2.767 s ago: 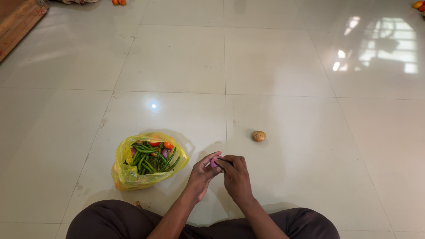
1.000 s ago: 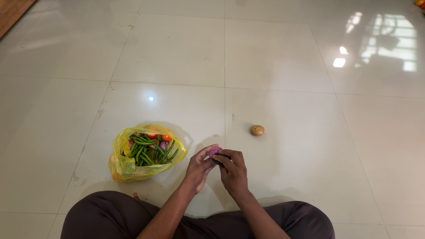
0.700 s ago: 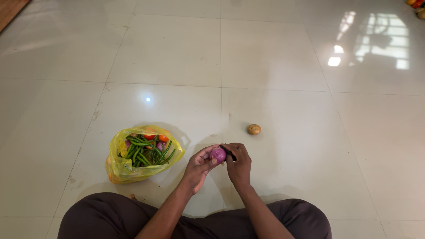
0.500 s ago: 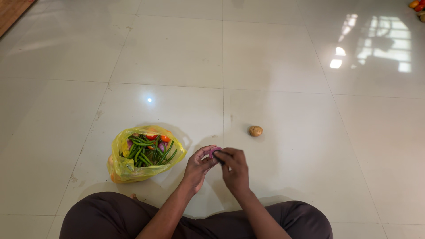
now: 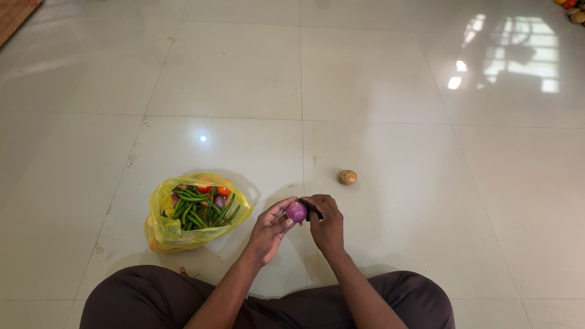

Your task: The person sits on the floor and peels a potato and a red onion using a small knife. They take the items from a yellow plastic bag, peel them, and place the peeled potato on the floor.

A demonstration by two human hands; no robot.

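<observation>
Above the tiled floor (image 5: 378, 79), red onion (image 5: 297, 211) pinched in left hand (image 5: 268, 228), dark tool gripped in right hand (image 5: 326, 222); slip risk to fingers.

Glossy cream floor tiles (image 5: 378, 79) carry everything here, with grout lines crossing them and window light glaring off the far right corner. Directly on the floor sits a yellow plastic bag (image 5: 167, 230), open-mouthed and packed with green beans, tomatoes and a purple onion, towards the near left, and a lone potato (image 5: 347, 177) rests well apart from it, just right of the middle grout line. The person's dark-trousered legs (image 5: 152, 301) lie folded along the near edge.
</observation>
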